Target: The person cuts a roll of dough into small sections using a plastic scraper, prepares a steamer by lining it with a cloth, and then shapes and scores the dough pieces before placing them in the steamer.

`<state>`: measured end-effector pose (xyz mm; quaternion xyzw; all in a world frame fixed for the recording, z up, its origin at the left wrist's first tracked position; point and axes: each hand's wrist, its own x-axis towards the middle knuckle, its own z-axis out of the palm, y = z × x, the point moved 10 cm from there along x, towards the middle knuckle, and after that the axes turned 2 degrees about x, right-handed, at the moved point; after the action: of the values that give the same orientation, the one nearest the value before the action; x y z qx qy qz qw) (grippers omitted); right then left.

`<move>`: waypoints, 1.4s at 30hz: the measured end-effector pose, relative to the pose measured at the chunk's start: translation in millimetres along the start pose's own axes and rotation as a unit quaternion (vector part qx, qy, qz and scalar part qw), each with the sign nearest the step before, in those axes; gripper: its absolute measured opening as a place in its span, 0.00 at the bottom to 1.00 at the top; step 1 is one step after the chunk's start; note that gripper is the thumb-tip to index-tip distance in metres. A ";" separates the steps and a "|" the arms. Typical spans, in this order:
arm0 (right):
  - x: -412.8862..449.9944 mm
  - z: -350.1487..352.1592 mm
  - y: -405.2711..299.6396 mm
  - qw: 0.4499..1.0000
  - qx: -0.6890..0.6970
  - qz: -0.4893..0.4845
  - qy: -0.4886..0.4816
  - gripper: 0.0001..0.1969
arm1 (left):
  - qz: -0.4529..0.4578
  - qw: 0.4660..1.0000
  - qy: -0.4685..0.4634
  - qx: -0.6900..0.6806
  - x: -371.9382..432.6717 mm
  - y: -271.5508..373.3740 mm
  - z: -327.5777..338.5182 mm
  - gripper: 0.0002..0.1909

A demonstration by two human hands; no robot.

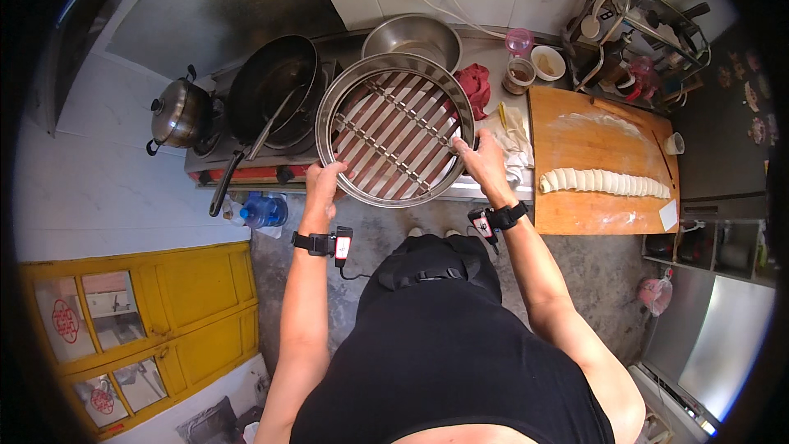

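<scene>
Between my two hands is a round metal steamer basket point(394, 197), its bottom made of slats joined by metal links. My left hand point(323, 182) grips the rim at the lower left. On the right side, my right hand point(484, 157) holds the rim with the thumb over the inner edge. White counter surface shows through the gaps between the slats. Behind the basket sits a wide stainless steel bowl point(413, 37), partly covered by it. A row of sliced dough pieces point(604, 184) lies on a wooden board point(592, 142) at the right.
A black wok point(265, 92) with a metal-handled utensil stands on the gas stove point(259, 176), beside a lidded pot point(180, 112). Red cloth point(473, 89), a pale cloth point(516, 142), a jar point(518, 76) and a white bowl point(547, 63) occupy the counter. A knife rack point(641, 31) stands behind the board.
</scene>
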<state>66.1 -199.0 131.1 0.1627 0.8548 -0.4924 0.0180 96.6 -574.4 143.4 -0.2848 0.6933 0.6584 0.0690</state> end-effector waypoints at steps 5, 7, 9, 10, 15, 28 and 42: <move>-1.4 19.0 0.9 0.999 -0.022 -0.003 -0.041 0.31 | -0.021 1.000 -0.003 0.013 7.5 -18.6 -8.9 0.21; 4.1 31.1 13.0 0.998 -0.031 -0.008 -0.045 0.32 | -0.032 0.999 -0.002 0.024 14.7 -29.7 -12.1 0.20; 1.3 53.3 15.3 0.994 -0.045 0.011 -0.101 0.34 | 0.001 0.997 0.056 0.051 38.6 -55.8 -38.5 0.12; 0.5 58.4 16.7 0.994 -0.039 0.027 -0.100 0.33 | 0.032 0.991 0.061 0.111 49.9 -62.7 -47.4 0.14; 1.9 58.3 20.6 0.997 -0.050 0.034 -0.055 0.32 | 0.037 0.963 0.099 0.248 76.9 -62.1 -43.9 0.22; 4.6 72.2 38.0 0.996 -0.075 0.051 -0.004 0.30 | 0.120 0.920 0.051 0.369 110.4 -40.8 -24.4 0.25; -2.5 61.2 27.3 0.996 0.030 0.087 0.015 0.32 | 0.027 0.941 -0.038 0.334 159.4 -91.9 -38.9 0.24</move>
<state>68.7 -238.9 77.2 0.2440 0.8228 -0.5115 0.0429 20.1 -657.3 -7.1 -0.2011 0.8776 0.4011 0.1686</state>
